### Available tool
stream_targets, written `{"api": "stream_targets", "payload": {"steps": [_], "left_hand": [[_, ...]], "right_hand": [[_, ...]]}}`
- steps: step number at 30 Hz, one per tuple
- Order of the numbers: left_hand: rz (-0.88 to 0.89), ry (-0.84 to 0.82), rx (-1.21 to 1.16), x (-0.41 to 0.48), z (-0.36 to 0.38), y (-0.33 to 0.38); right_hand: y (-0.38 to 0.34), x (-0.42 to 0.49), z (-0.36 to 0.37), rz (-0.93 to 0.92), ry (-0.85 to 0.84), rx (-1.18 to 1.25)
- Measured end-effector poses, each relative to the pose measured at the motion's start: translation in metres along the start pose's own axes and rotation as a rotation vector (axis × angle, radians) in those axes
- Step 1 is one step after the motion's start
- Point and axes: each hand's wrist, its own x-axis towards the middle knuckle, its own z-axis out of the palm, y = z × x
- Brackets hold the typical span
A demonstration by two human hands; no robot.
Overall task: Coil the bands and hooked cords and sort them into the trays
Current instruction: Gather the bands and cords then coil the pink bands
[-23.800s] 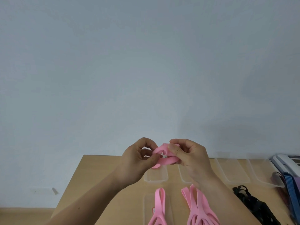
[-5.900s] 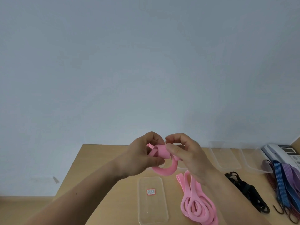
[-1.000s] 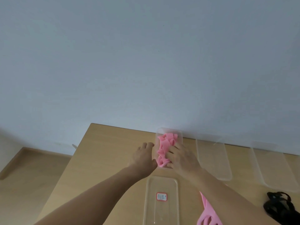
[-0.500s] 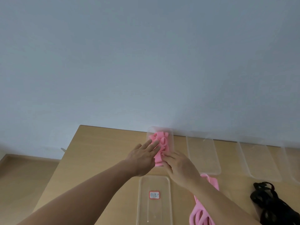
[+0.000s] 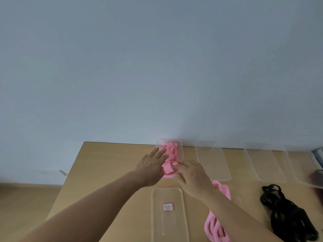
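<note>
The red-bordered sticker (image 5: 167, 206) on the near tray (image 5: 157, 224) is too blurred to read. Your left hand (image 5: 152, 165) lies flat, fingers straight, on the pink bands (image 5: 172, 151) in the far tray (image 5: 182, 154). Your right hand (image 5: 192, 174) touches them with bent fingers; pinching or pressing, I cannot tell.

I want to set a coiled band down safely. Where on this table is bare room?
Bare table lies left of the filled tray, and between the loose pink bands and black cords. The neighbouring clear tray is empty. Crowded: the filled tray, under the left hand and right hand.
</note>
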Motion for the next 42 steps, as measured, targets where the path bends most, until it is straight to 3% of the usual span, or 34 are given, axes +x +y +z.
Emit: {"api": "stream_targets", "payload": {"steps": [6, 13, 19, 23, 32, 42], "left_hand": [[-0.003, 0.104, -0.227, -0.034, 0.008, -0.004], [0.013, 0.100, -0.248, -0.075, 0.031, -0.023], [-0.068, -0.048, -0.352, -0.102, 0.050, -0.034], [-0.133, -0.135, -0.434, -0.107, 0.055, -0.032], [-0.209, -0.193, -0.559, -0.110, 0.053, -0.031], [-0.313, -0.193, -0.711, -0.110, 0.044, -0.037]], "right_hand": [[-0.026, -0.005, -0.010, 0.170, -0.030, 0.021], [-0.058, -0.040, 0.007, 0.434, -0.151, 0.061], [-0.083, -0.067, 0.035, 0.844, -0.276, 0.030], [-0.096, -0.071, 0.052, 1.012, -0.353, 0.027], [-0.100, -0.067, 0.060, 1.113, -0.347, 0.000], [-0.088, -0.071, 0.042, 1.012, -0.199, 0.350]]}}
